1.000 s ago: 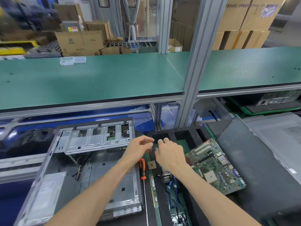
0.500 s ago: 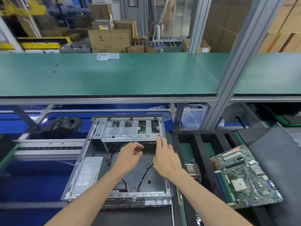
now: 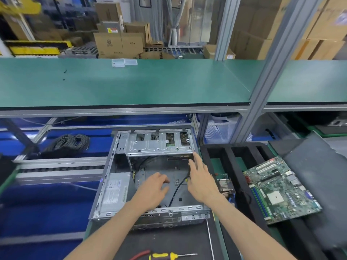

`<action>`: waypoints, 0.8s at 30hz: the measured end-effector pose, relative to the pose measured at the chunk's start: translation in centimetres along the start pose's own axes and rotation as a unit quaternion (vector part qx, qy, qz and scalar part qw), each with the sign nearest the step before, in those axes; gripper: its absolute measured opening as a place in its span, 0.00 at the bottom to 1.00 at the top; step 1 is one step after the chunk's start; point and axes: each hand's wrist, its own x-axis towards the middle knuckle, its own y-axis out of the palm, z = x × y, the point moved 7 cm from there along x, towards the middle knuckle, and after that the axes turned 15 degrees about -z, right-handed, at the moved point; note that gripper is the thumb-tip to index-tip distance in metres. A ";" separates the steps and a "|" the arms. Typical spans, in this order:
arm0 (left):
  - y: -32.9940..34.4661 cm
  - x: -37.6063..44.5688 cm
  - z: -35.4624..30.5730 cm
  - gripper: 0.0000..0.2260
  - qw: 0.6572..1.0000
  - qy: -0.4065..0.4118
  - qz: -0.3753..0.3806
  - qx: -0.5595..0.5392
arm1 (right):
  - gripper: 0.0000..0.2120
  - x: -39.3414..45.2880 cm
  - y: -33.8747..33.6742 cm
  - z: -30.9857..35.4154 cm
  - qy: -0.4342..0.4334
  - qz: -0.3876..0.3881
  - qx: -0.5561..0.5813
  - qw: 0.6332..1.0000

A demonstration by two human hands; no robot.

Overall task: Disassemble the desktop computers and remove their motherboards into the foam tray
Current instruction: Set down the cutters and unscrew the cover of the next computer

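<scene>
Since both hands hover loose-fingered inside the gutted grey steel desktop case [image 3: 150, 177], holding nothing, the left hand [image 3: 154, 192] and right hand [image 3: 201, 181] risk snagging that loose black cable [image 3: 178, 190] — or sharp metal edges. Green motherboard [image 3: 279, 188] sits tilted on the black foam tray [image 3: 240, 177] — could slide.

The computer case [image 3: 150, 175] at centre frame is bare silver-grey metal with a dark grey floor and a black cable [image 3: 178, 190]. At right, the motherboard [image 3: 279, 188] is green, on a black foam tray [image 3: 231, 160]. The shelf [image 3: 131, 83] across the upper frame is teal-green. The screwdriver [image 3: 169, 256] at bottom has a yellow-and-black handle. Blue bins [image 3: 47, 203] fill the left.
</scene>
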 end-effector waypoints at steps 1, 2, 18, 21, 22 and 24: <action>0.0 -0.2 0.1 0.11 1.000 0.000 0.006 0.006 | 0.32 -0.3 -0.1 0.1 -0.001 -0.006 -0.001 1.000; 0.0 -0.3 0.2 0.11 1.000 0.001 0.009 0.011 | 0.31 -0.7 -0.2 0.1 -0.003 -0.011 -0.001 1.000; -1.4 -3.0 -1.4 0.30 0.998 0.004 0.000 0.068 | 0.23 -4.6 -1.2 -1.9 0.043 -0.076 0.186 0.979; -1.6 -3.9 -2.1 0.25 0.996 0.022 -0.032 0.086 | 0.19 -6.3 -2.2 -3.6 0.087 -0.124 0.265 0.952; -1.6 -4.3 -2.3 0.24 0.994 0.029 -0.040 0.098 | 0.17 -7.0 -2.3 -4.4 0.104 -0.138 0.280 0.944; -1.5 -5.3 -2.8 0.21 0.992 0.039 -0.069 0.103 | 0.14 -8.3 -2.3 -5.7 0.123 -0.168 0.296 0.932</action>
